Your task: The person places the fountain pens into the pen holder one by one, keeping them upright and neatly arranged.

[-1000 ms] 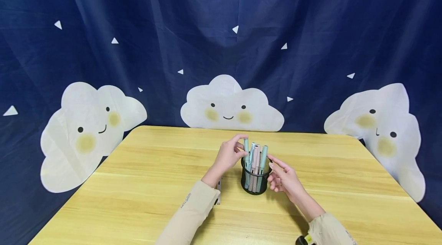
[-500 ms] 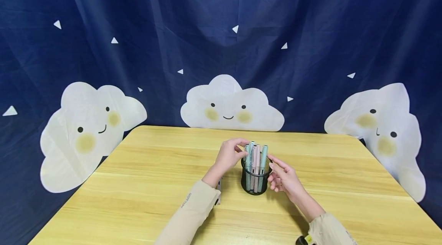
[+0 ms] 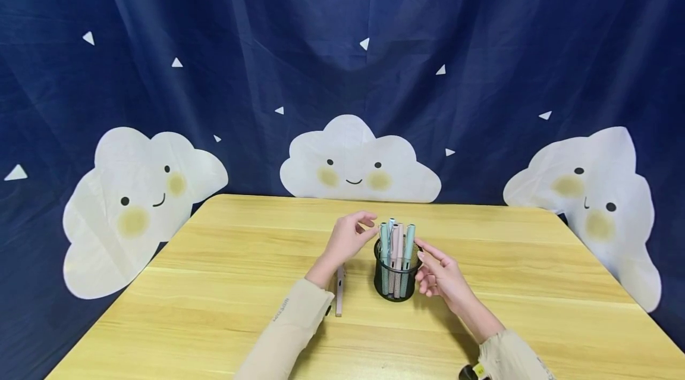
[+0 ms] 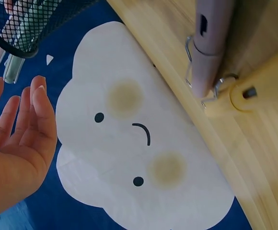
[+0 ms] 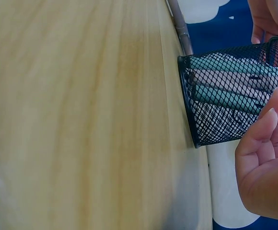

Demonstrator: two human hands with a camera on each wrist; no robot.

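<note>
A black mesh pen holder (image 3: 395,285) stands upright on the table, filled with several capped pens (image 3: 397,246) in teal, pale pink and light blue. My left hand (image 3: 346,238) is just left of the pens, fingers relaxed and holding nothing; in the left wrist view a gap shows between the left fingertips (image 4: 39,84) and the pens. My right hand (image 3: 444,278) holds the right side of the pen holder near its rim, thumb in front and index finger along the edge. A lilac pen (image 3: 339,294) lies on the table beside my left wrist.
Next to the lilac pen, a yellow pen (image 4: 254,93) with a metal clip lies on the table in the left wrist view. A small black object (image 3: 468,373) sits by my right sleeve. Behind the wooden table (image 3: 214,285) hangs a blue curtain with clouds.
My left hand lowered a teal pen into the holder, let go of it and drew back to the left. The lilac pen shows more now. My right hand stayed on the holder.
</note>
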